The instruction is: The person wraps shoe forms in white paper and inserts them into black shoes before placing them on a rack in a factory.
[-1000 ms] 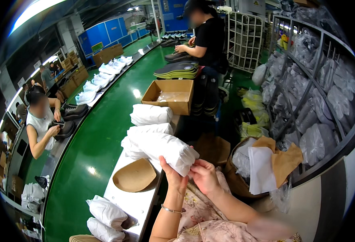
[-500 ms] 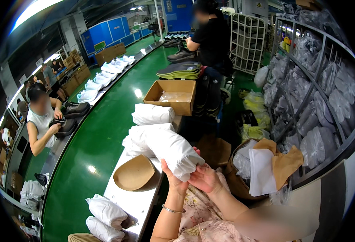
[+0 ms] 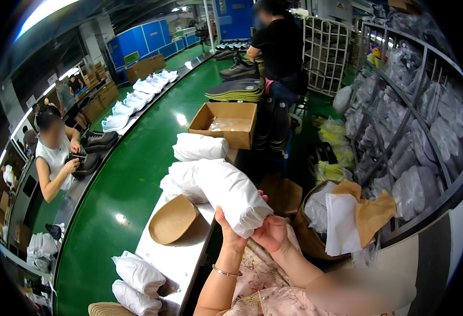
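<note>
Both my hands hold a long bundle wrapped in white paper [image 3: 231, 192] by its near end, at the middle of the view. My left hand [image 3: 229, 231] grips it from below, with a thin bracelet on the wrist. My right hand [image 3: 271, 231] pinches the paper end from the right. The bundle's far end lies over more white wrapped bundles [image 3: 181, 184] on a narrow metal table [image 3: 173, 260]. A brown curved cardboard piece [image 3: 172, 218] lies on the table just left of my hands.
An open cardboard box [image 3: 226, 124] stands beyond another wrapped bundle [image 3: 200, 147]. A green conveyor [image 3: 128, 174] runs on the left with white shoes; a seated person [image 3: 55, 158] works there. A person in black [image 3: 279, 47] stands ahead. Racks of bagged items [image 3: 415, 131] stand on the right.
The wrapped bundle has risen slightly and turned in my hands; my fingers have shifted on its near end. The seated person on the left has kept working.
</note>
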Demonstrator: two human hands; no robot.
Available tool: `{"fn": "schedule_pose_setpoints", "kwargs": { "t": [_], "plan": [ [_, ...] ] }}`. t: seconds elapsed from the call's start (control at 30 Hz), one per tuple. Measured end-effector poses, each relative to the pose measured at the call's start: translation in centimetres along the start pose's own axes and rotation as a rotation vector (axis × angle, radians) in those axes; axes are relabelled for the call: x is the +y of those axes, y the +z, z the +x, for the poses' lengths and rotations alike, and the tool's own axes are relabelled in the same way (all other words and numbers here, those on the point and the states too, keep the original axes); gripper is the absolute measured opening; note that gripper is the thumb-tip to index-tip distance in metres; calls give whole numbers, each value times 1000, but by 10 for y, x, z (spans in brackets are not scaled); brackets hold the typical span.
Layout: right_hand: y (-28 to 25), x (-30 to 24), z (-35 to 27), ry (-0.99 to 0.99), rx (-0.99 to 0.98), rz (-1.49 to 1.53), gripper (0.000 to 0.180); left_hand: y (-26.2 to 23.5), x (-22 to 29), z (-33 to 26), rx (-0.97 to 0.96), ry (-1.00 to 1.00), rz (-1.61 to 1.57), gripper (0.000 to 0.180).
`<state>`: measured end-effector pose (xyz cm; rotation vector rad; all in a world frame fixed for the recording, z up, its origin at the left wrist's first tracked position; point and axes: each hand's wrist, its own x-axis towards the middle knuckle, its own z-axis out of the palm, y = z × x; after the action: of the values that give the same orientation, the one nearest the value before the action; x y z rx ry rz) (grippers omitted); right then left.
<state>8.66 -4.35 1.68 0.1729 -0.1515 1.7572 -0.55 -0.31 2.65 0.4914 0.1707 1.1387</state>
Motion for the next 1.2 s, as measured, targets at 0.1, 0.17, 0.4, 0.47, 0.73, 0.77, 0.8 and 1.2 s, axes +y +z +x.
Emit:
{"fn": "schedule_pose_setpoints", "kwargs": {
  "t": [0.1, 0.17, 0.4, 0.47, 0.73, 0.77, 0.8, 1.2],
  "plan": [
    [-8, -10, 1, 63, 25, -20, 46, -1, 1, 2, -14, 33, 95, 101],
    [-19, -24, -3, 92, 151, -172, 46, -13, 2, 6, 36, 56, 164, 99],
    [1, -31, -18, -466, 222, -1696, 107, -37, -20, 8, 261, 167, 330, 86],
    [-7, -14, -12, -572, 104, -1780, 112, -35, -32, 3, 195, 150, 246, 80],
    [5, -15, -12, -799, 164, -1872, 80, -17, -20, -5, 273, 295, 525, 61],
    [4, -25, -12, -911, 140, -1996, 78, -9, -7, -9, 257, 446, 748, 57],
    [10, -31, -12, -972, 67, -2111, 78, -20, -1, -11, 397, 611, 987, 56],
    [40, -70, -6, -780, -415, -2214, 77, 2, 75, 17, 442, 191, 935, 34]
  ]
}}
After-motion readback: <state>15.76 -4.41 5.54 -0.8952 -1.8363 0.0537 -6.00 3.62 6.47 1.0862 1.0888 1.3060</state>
